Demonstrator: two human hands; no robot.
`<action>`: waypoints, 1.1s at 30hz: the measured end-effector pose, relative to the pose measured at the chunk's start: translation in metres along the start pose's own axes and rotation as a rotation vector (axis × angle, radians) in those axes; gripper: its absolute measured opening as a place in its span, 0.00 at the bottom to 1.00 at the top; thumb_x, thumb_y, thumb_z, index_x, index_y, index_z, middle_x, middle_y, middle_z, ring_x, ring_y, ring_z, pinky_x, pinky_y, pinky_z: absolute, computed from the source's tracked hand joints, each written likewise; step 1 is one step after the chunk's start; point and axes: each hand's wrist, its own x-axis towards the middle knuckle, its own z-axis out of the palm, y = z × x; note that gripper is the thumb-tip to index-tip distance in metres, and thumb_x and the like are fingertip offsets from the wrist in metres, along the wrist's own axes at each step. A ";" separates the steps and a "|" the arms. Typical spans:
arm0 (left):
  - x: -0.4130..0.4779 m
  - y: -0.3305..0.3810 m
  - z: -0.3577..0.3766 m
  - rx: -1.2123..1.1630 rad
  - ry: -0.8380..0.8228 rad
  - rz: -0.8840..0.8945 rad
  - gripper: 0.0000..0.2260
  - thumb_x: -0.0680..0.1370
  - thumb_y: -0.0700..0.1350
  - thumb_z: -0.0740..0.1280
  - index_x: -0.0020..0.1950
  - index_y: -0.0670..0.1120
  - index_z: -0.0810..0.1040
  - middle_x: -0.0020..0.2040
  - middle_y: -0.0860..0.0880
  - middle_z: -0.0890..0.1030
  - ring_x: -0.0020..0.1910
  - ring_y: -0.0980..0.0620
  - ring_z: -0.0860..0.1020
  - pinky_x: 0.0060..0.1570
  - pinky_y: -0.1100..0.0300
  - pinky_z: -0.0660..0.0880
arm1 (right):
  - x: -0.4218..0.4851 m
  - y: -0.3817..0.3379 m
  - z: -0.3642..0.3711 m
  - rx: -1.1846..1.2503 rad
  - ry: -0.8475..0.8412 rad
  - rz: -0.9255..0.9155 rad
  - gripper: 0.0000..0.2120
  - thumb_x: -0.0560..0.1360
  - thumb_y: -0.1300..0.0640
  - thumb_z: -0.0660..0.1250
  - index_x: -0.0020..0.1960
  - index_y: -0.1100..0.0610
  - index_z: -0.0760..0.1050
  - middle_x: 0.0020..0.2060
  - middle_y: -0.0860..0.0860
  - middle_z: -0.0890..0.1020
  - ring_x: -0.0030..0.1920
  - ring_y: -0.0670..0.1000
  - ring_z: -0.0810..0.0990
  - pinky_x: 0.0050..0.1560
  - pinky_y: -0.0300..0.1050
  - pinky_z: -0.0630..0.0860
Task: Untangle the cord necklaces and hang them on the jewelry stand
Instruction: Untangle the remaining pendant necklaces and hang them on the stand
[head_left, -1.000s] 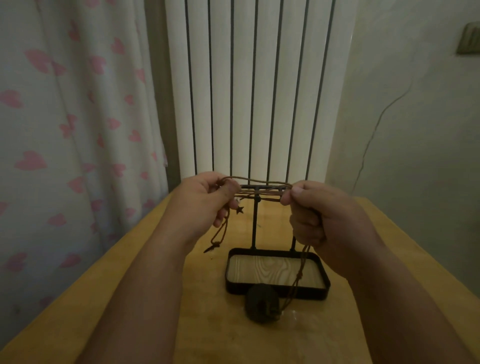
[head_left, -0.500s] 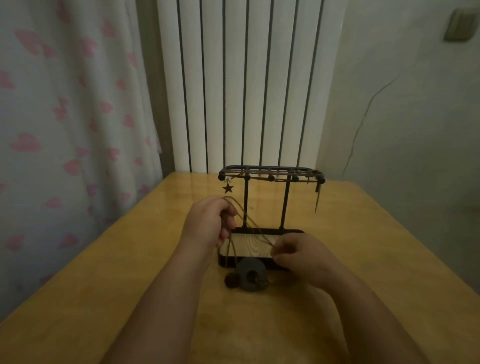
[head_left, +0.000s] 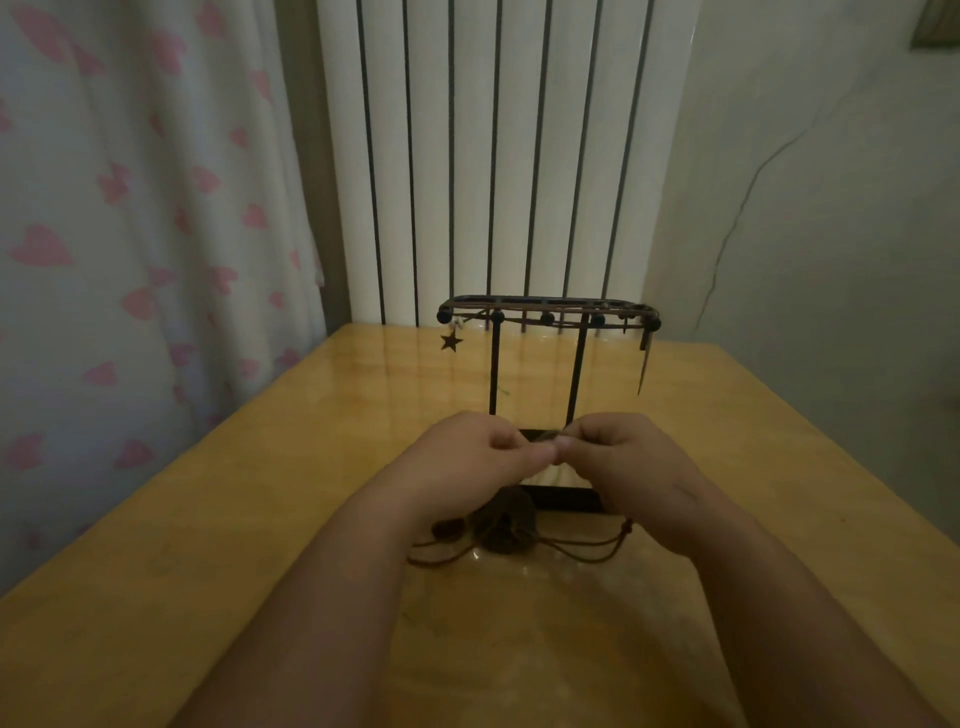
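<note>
Forearms reach forward over the table (head_left: 208, 519); left hand (head_left: 467, 462) and right hand (head_left: 623, 462) meet, fingertips pinching a cord (head_left: 543, 436) above the round pendant (head_left: 506, 525), before the stand (head_left: 550, 312) near the far edge

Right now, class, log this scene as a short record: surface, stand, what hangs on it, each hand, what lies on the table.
surface: wooden table
stand: black, upright, behind the hands
hanging: star at left end, long pendant at right end
left hand: pinches cord
right hand: pinches cord
on table: round pendant, more cord beside it
</note>
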 end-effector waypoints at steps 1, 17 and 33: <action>-0.001 0.000 0.001 0.029 -0.031 0.003 0.09 0.79 0.58 0.65 0.48 0.56 0.82 0.44 0.56 0.81 0.46 0.57 0.78 0.44 0.59 0.73 | -0.001 0.000 0.000 0.047 -0.013 0.010 0.10 0.79 0.53 0.64 0.45 0.54 0.82 0.31 0.46 0.76 0.32 0.45 0.72 0.33 0.41 0.69; 0.006 -0.008 -0.017 -0.763 0.605 -0.052 0.12 0.83 0.44 0.59 0.42 0.45 0.76 0.27 0.53 0.68 0.28 0.54 0.65 0.27 0.61 0.61 | -0.016 -0.006 -0.018 0.385 -0.325 0.161 0.12 0.75 0.72 0.64 0.55 0.61 0.80 0.45 0.57 0.85 0.41 0.52 0.83 0.43 0.42 0.80; 0.007 0.000 -0.011 -0.022 0.296 -0.310 0.05 0.78 0.41 0.64 0.48 0.45 0.80 0.47 0.47 0.82 0.48 0.50 0.79 0.45 0.56 0.74 | -0.019 -0.015 -0.015 0.542 -0.205 0.162 0.09 0.72 0.70 0.68 0.51 0.63 0.80 0.40 0.55 0.84 0.41 0.52 0.83 0.42 0.43 0.81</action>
